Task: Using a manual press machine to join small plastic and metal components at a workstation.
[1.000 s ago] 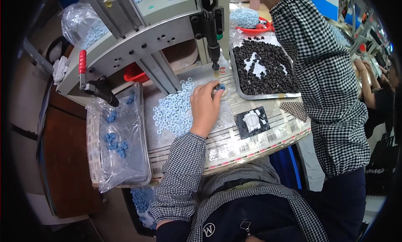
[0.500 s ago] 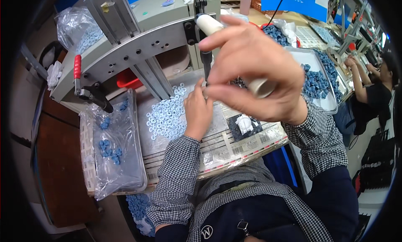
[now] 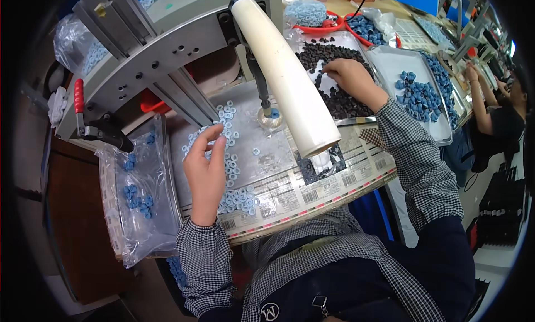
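Observation:
My left hand (image 3: 204, 171) is over a spread of light-blue rings (image 3: 231, 165) on the metal work plate. Its thumb and index finger curl nearly together at the rings; whatever is between them is too small to make out. My right hand (image 3: 355, 79) reaches into a tray of small dark pieces (image 3: 340, 102), fingertips closed together among them, their contents hidden. Between my hands stands a toggle press with a long white handle (image 3: 287, 77) tilted toward me. Its dark rod (image 3: 259, 82) points down at a small round fixture (image 3: 270, 120), where a bit of blue shows.
A plastic-lined tray (image 3: 142, 205) with several blue pieces lies left, below a red-handled clamp (image 3: 79, 99). A tray of blue knobs (image 3: 418, 102) and red basins (image 3: 329, 25) stand right and far. A white item (image 3: 321, 163) rests on a dark pad. A co-worker (image 3: 501, 110) sits right.
My right hand has left the white handle and moved right to the dark pieces. My left hand has drawn back left from the rod to the rings. The handle now hangs toward me.

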The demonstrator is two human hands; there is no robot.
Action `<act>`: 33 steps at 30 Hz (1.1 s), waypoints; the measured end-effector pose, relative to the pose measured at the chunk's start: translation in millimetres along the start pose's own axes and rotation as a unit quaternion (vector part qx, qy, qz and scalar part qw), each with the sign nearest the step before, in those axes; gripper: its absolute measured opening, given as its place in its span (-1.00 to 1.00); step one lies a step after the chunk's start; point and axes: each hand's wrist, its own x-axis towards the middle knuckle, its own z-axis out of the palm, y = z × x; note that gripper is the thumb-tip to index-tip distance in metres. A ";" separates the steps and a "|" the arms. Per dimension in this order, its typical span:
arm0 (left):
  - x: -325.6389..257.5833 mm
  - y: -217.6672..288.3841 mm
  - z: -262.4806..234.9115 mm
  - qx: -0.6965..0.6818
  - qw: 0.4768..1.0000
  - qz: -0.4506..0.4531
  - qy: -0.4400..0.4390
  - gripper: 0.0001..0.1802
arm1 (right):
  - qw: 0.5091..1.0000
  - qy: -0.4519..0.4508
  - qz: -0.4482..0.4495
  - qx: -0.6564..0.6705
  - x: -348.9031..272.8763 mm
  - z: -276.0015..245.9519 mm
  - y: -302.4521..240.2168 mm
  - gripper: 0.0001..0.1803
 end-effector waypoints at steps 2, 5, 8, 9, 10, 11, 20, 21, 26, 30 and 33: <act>-8.9 -5.4 -2.0 0.013 1.000 -0.015 -0.013 -0.75 | 0.998 0.002 -0.054 -0.020 8.6 12.8 5.1 -0.75; -13.0 -10.2 1.4 0.032 0.999 -0.023 -0.028 -0.78 | 0.983 -0.051 -0.132 -0.116 22.3 24.7 13.1 -0.78; -15.8 -0.1 9.3 0.108 0.991 -0.008 -0.078 -0.83 | 0.980 -0.091 -0.119 -0.130 23.7 23.6 6.7 -0.92; -16.9 -0.2 9.8 0.111 0.991 -0.013 -0.075 -0.83 | 0.978 -0.116 -0.101 -0.141 25.5 16.9 -0.1 -0.88; -17.1 -1.3 10.6 0.141 0.984 0.049 -0.099 -0.85 | 0.985 -0.084 -0.087 -0.119 24.9 20.6 1.0 -0.86; -18.2 -1.6 12.0 0.170 0.971 0.112 -0.123 -0.87 | 0.991 -0.052 -0.073 -0.098 22.4 22.6 4.7 -0.85; -11.7 -11.9 29.0 0.210 0.928 0.247 -0.183 -0.83 | 0.877 -0.074 0.156 0.449 -14.5 -12.9 -5.2 -0.65; -10.8 -10.8 29.6 0.260 0.905 0.277 -0.189 -0.85 | 0.877 -0.072 0.159 0.447 -19.5 -18.0 -11.8 -0.65; -9.2 -9.9 37.5 0.285 0.891 0.290 -0.203 -0.91 | 0.885 -0.024 0.141 0.444 -36.4 -27.3 -24.3 -0.66; -8.0 -13.8 45.0 0.339 0.854 0.353 -0.177 -0.92 | 0.863 -0.007 0.145 0.483 -43.3 -23.7 -23.4 -0.70; -8.7 -12.9 46.1 0.324 0.872 0.320 -0.176 -0.92 | 0.885 -0.004 0.172 0.432 -47.2 -22.8 -22.1 -0.72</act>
